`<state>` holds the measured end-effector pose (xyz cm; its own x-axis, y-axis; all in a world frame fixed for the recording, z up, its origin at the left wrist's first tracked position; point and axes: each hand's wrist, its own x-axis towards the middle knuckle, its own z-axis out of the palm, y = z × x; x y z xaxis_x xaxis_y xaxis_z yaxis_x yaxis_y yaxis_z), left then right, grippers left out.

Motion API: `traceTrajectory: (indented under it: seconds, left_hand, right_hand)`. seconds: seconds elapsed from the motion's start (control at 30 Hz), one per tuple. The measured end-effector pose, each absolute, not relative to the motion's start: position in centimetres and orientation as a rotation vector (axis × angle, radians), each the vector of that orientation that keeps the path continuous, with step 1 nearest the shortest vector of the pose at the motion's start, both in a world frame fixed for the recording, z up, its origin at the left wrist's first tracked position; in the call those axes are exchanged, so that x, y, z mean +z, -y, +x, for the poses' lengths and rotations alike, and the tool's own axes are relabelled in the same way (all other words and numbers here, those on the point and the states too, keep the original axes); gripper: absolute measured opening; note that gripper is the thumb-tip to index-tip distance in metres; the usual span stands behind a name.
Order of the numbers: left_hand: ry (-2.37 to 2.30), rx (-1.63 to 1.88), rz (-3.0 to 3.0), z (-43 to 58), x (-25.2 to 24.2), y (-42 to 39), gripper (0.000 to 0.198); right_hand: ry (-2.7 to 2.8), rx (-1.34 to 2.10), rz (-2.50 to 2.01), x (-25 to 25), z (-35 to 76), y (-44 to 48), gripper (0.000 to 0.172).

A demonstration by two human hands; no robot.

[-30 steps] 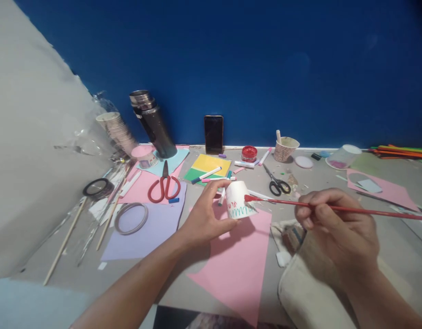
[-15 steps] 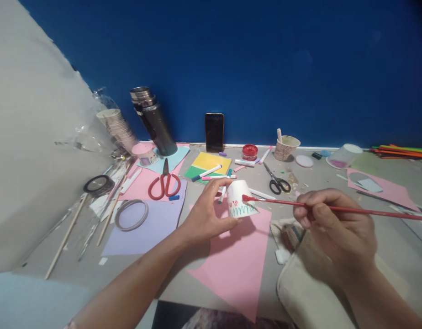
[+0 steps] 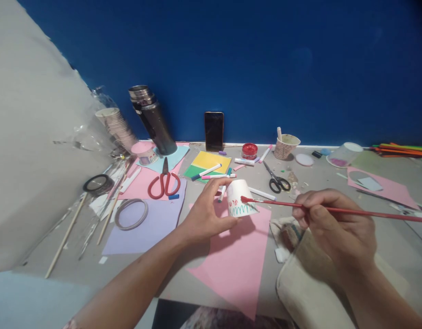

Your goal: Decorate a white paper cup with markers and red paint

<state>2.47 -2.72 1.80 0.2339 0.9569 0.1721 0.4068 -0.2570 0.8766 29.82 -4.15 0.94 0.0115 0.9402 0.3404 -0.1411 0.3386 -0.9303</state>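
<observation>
Fingers (image 3: 216, 187) of the left hand (image 3: 204, 214) are pinching the white cup (image 3: 240, 198) from its left, mouth turned down and slightly tilted. The right hand (image 3: 334, 224) is pressing its fingers (image 3: 307, 212) together around the red paintbrush (image 3: 351, 210). The brush's long axis is running almost level, right to left, with the tip touching the cup's right wall. The cup is hovering over the pink paper (image 3: 238, 260). Black scissors (image 3: 277, 183) are lying just beyond on the bench (image 3: 385, 228).

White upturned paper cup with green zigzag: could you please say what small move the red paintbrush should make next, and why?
Probably a short stroke across the wall: the left hand steadies the white paper cup, and the right hand holds the red paintbrush tip at it.
</observation>
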Motion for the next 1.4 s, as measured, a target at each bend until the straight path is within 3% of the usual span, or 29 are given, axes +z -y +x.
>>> traceTrajectory:
  seconds: [1.4]
  left_hand:
    - [-1.242,0.981,1.820,2.40,1.43,2.57,0.072]
  right_hand:
    - [1.268,0.953,-0.864,1.19,29.42,4.24,0.008]
